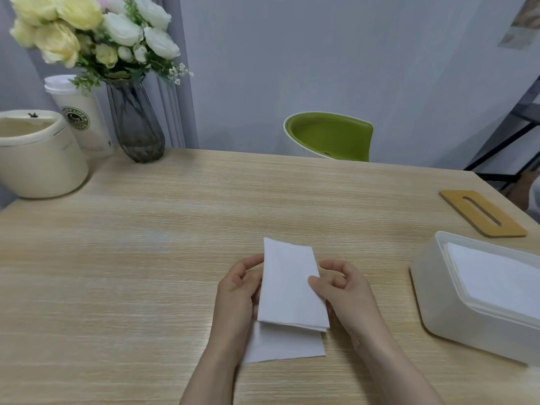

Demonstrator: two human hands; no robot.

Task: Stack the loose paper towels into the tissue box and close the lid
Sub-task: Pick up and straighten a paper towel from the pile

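Observation:
A folded white paper towel is held above the wooden table near the front centre. My left hand grips its left edge and my right hand pinches its right edge with the thumb on top. Another white paper towel lies flat on the table just beneath it. The white tissue box stands open at the right with a stack of towels inside. Its wooden lid with a slot lies on the table behind the box.
At the back left stand a cream round container, a white lidded cup and a grey glass vase of white and yellow flowers. A green chair sits beyond the far table edge. A dark metal frame is at the right.

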